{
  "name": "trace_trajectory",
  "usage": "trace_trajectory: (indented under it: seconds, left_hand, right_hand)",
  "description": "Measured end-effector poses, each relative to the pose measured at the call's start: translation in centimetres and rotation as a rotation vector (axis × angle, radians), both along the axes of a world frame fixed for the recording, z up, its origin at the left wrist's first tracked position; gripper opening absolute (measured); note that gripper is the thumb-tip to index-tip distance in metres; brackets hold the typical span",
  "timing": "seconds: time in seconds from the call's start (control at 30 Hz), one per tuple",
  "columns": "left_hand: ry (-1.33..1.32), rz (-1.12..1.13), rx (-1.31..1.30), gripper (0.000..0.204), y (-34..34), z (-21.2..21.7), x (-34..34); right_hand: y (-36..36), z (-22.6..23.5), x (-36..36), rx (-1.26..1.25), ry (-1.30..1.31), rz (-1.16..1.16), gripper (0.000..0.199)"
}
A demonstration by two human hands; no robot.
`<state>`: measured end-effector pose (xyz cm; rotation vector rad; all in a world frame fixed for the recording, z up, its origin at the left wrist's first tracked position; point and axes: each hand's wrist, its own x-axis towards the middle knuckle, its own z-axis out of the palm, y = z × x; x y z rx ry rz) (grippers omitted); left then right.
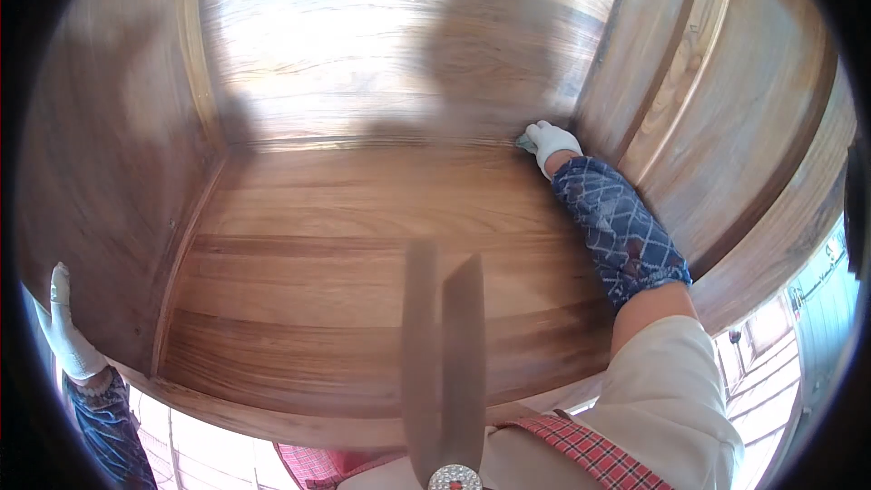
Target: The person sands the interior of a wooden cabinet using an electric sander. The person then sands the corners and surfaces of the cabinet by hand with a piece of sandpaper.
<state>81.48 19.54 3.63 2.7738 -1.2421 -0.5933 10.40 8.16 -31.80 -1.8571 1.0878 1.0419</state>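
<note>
My right hand (552,143), in a white glove, reaches to the far right corner of a wooden cabinet (381,286). Its fingers are closed on a small folded green piece (525,142), pressed where the bottom meets the back panel (318,54). Whether that piece is cloth or abrasive paper cannot be made out. At the far left, my left hand (71,342), also gloved in white, grips the front edge of the left side panel (100,218). One finger lies along the inner face, while the others are partly hidden at the outer side.
A framed right side panel (726,118) stands close beside my right arm. The cabinet's curved-looking front edge (299,426) crosses below me. Two brown straps (443,354) with a round sparkling ornament (455,478) hang before my chest. Shadows fall on the glossy back panel.
</note>
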Motion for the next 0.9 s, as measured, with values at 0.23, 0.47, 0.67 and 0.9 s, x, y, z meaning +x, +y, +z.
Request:
trace_trajectory:
  seconds: [0.23,0.47,0.67,0.9]
  left_hand:
    - [0.013,-0.174,0.082,0.040,1.3,1.0,1.5]
    - [0.032,-0.559,0.206,0.036,0.3,3.3,0.6]
    - [-0.021,-0.783,0.328,0.037,-0.9,3.8,-2.3]
    - [-0.142,0.300,0.244,0.071,-2.4,1.4,-7.2]
  right_hand:
    - [3.8,-0.7,5.3,-0.002,-0.457,-0.125,0.008]
    - [5.2,-1.4,19.1,0.081,-0.598,-0.077,0.011]
    - [7.3,-1.6,37.2,0.135,-0.783,-0.053,0.014]
    - [8.5,0.9,49.7,0.243,-0.428,-0.192,0.027]
